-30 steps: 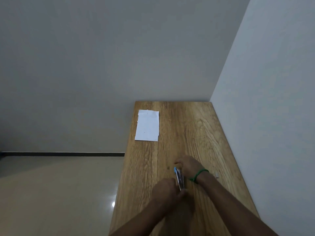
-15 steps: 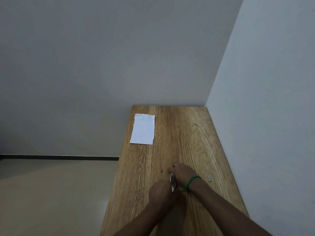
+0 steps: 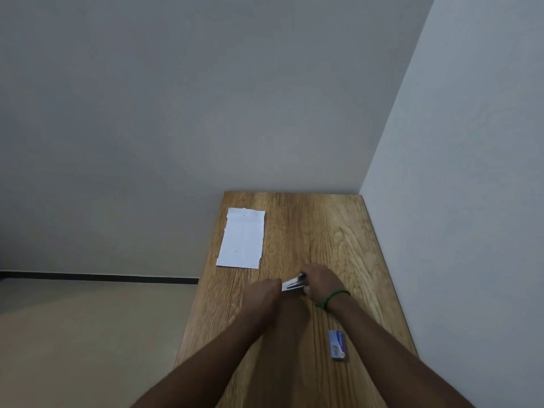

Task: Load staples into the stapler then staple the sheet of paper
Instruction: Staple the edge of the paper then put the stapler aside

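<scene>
both hands: left [image 3: 263, 293] & right [image 3: 321, 282] fisted, arms outstretched.

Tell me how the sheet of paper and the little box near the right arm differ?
The sheet of paper is plain white; the small box is blue and white. The paper is much larger and lies flat at the table's far left, while the box sits near, by the right edge. Both rest untouched on the wooden table.

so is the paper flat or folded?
Flat: the paper lies spread on the table, far left, untouched; its edges look slightly ragged.
</scene>
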